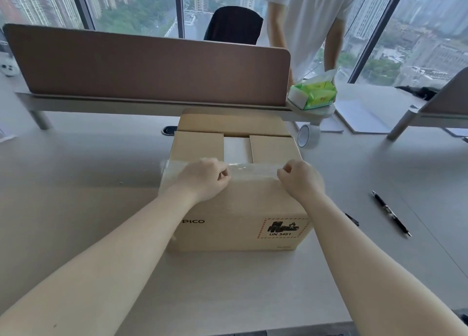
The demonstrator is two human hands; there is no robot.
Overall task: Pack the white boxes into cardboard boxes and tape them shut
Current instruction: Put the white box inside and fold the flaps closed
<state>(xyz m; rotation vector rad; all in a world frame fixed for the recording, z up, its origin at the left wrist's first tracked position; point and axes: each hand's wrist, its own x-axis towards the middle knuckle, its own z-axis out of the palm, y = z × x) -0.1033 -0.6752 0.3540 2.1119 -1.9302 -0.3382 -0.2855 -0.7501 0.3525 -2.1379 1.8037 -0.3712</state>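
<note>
A cardboard box (243, 209) printed "PICO" stands on the desk in front of me. Its two short flaps are folded in, and a white box (236, 149) shows in the gap between them. The far flap stands open; the near flap is folded down. A strip of clear tape (250, 169) runs along the near flap's edge. My left hand (205, 178) and my right hand (301, 179) rest on that flap with fingers curled, each pinching at the tape strip.
A roll of clear tape (307, 136) stands behind the box to the right. A pen (391, 213) lies on the desk (88, 171) at the right. A brown divider (141, 67), a green tissue pack (312, 94) and a person in a white shirt (311, 18) are beyond.
</note>
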